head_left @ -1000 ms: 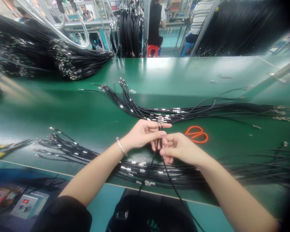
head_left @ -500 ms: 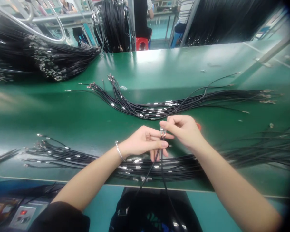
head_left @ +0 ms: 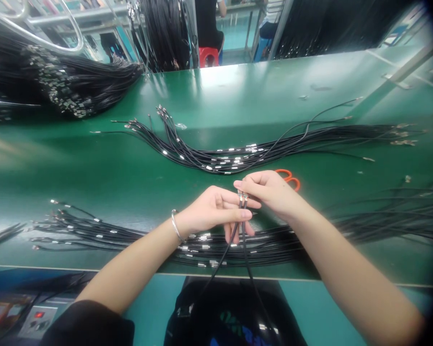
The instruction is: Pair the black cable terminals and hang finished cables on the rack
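Note:
My left hand [head_left: 214,211] and my right hand [head_left: 269,192] meet over the green bench, both at a pair of black cables [head_left: 234,242] with small metal terminals [head_left: 241,196] on their ends. The left fingers wrap the cables just below the terminals. My right fingertips pinch at the terminals from the upper right, partly hiding them. From there the cables run down past the bench edge towards my lap. Orange-handled scissors [head_left: 288,178] lie just behind my right hand, partly covered by it.
Bundles of black cables with metal ferrules [head_left: 238,158] lie on the green bench [head_left: 310,91], behind and beneath my arms. A large heap [head_left: 68,84] sits at the far left. A powered unit with red displays [head_left: 38,319] stands low left. Co-workers sit beyond the bench.
My right hand has risen from below the terminals to pinch them from the upper right, now covering part of the scissors. The view has tilted slightly, and the left hand stays on the cables.

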`<action>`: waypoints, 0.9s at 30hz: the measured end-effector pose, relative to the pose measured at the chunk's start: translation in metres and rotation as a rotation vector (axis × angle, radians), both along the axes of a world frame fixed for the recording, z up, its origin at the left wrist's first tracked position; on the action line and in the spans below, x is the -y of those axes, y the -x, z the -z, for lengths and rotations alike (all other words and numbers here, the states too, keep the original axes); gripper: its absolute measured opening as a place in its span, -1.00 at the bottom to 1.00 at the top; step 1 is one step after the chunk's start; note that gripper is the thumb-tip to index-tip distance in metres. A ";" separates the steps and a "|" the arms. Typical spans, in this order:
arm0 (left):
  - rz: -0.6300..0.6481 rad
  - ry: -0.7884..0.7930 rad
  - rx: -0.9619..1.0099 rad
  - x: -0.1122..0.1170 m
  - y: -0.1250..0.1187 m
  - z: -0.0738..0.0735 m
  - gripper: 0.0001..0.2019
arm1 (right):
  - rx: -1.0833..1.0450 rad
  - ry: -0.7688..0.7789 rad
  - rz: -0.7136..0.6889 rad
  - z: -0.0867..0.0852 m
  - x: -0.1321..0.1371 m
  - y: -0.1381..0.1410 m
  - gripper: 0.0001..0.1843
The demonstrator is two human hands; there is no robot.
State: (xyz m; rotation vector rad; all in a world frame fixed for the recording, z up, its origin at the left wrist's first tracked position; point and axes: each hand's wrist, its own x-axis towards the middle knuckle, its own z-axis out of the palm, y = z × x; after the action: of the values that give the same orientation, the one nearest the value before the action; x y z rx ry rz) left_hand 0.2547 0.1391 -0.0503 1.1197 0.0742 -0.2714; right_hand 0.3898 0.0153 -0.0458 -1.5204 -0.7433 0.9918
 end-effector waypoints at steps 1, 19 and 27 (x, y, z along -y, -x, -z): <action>-0.002 -0.002 -0.002 0.000 0.000 0.000 -0.52 | -0.008 0.008 -0.006 0.000 0.000 0.000 -0.41; -0.007 0.018 0.011 0.002 0.001 0.000 -0.60 | -0.045 0.056 -0.039 0.000 0.000 -0.003 -0.41; -0.010 0.001 -0.006 0.002 0.001 0.000 -0.55 | -0.040 0.048 -0.032 -0.001 0.000 -0.002 -0.38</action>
State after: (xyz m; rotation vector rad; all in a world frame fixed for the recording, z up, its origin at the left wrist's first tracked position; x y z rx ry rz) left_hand 0.2541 0.1373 -0.0504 1.1169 0.0852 -0.2659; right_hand 0.3916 0.0154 -0.0443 -1.5294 -0.7228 1.0675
